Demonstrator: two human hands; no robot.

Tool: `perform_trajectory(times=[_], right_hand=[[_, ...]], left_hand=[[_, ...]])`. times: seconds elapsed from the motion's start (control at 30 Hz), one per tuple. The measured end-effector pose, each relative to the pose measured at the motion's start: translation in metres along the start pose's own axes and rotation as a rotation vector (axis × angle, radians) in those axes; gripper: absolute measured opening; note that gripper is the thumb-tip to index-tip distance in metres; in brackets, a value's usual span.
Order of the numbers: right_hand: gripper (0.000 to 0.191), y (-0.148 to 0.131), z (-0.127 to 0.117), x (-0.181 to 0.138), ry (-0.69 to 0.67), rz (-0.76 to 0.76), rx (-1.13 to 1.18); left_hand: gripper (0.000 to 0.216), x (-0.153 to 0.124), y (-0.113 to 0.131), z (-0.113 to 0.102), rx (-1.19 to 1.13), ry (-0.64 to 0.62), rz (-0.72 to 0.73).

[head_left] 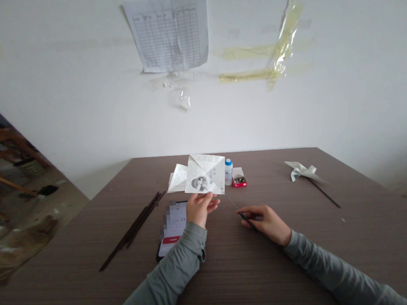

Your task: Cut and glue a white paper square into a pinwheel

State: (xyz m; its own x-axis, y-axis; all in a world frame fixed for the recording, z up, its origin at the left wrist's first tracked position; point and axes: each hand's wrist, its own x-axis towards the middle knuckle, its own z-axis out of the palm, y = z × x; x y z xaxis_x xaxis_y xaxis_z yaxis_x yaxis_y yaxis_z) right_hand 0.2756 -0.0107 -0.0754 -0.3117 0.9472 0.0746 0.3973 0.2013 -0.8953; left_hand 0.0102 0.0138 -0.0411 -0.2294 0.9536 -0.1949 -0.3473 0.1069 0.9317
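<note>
At the brown bench (pixel 350 249), a folded paper sheet (pixel 206 173) is held upright above the middle.
The left hand (pixel 200 208) pinches its lower edge; light and floppy, it looks best gripped at a crease. The right hand (pixel 268 223) pinches a thin, stiff stick (pixel 232 203) lying on the bench.

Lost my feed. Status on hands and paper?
Left hand holds folded paper up. Right hand grips thin stick. Phone lies nearby.
</note>
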Motion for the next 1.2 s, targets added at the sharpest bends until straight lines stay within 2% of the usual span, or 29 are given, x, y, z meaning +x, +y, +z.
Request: perform_trajectory(times=[0.27, 0.7, 0.9, 1.2], right_hand=[[0.059, 0.0003, 0.001, 0.0, -0.002, 0.011, 0.005], [0.054, 0.001, 0.0009, 0.0007, 0.014, 0.002, -0.015], [0.055, 0.001, 0.0007, 0.0005, 0.004, 0.012, -0.007], [0.055, 0.0006, 0.0004, 0.0007, 0.014, 0.024, 0.004]], left_hand=[[0.026, 0.0018, -0.0032, -0.0009, -0.012, -0.032, -0.015], [0.032, 0.0024, -0.006, -0.0038, -0.042, -0.068, 0.005], [0.028, 0.0025, -0.0038, -0.0021, -0.024, -0.052, -0.007], [0.037, 0.0026, -0.0039, -0.0025, -0.027, -0.043, 0.0]])
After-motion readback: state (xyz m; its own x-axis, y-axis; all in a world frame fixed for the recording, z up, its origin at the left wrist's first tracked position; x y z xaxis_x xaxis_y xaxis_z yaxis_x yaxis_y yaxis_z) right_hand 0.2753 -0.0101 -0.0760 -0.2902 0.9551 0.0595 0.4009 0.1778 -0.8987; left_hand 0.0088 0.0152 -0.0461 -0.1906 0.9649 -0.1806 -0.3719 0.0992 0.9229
